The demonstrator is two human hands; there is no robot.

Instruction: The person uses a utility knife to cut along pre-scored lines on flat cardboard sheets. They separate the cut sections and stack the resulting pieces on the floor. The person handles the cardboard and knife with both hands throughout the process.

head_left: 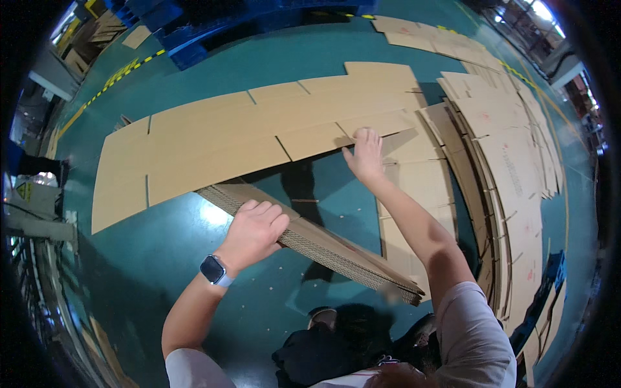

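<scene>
My left hand (254,231) is closed around the upper edge of a thick bundle of cardboard sheets (346,260), whose corrugated edges face me as it slants down to the right. A watch (213,268) sits on that wrist. Farther out, my right hand (366,155) has its fingers curled over the near edge of a large flat slotted cardboard sheet (213,139), with the thumb below. This sheet spans from far left to the centre right and covers the bundle's upper end. Whether the two are joined there is hidden.
Tall stacks of flattened cardboard (511,161) line the right side. Another cardboard piece (420,200) lies on the green floor beside them. Blue pallets (226,29) stand at the far side, near yellow-black floor tape (123,81). A metal frame (48,229) runs along the left.
</scene>
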